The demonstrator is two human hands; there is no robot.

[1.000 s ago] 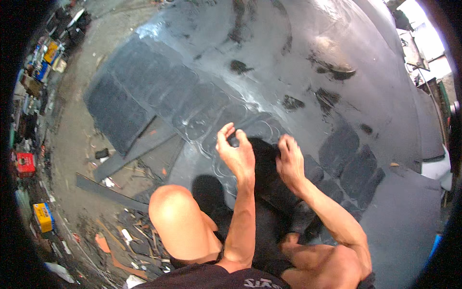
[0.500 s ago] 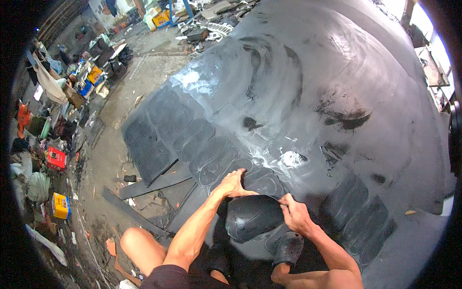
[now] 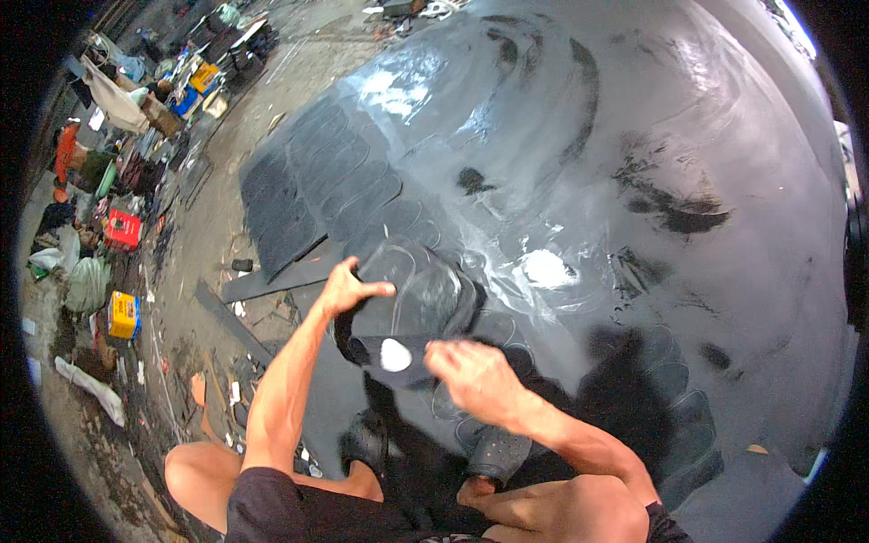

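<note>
A black rounded piece [image 3: 421, 294], shaped like a shoe-sole pattern and glossy on top, is tilted up over the dark sheet [image 3: 588, 380]. My left hand [image 3: 348, 294] grips its left edge, thumb lying over the top and fingers mostly hidden behind it. A white oval patch [image 3: 396, 355] shows at its near end. Just right of that patch is my right hand [image 3: 480, 376], closed and slightly blurred; whatever its fingers hold cannot be made out. Sole-like outlines [image 3: 358, 190] are drawn in rows across the sheet.
My dark clogs [image 3: 498, 450] stand at the sheet's near side. Cut dark strips [image 3: 262, 282] lie to the left. Farther left, the floor holds scraps, a red box [image 3: 122, 230] and a yellow-blue box [image 3: 124, 314]. Several more outlines [image 3: 692, 421] show at right.
The black piece has shifted away from me and tilted up off the sheet. My left hand has moved left to its edge; my right hand has moved left and nearer to me.
</note>
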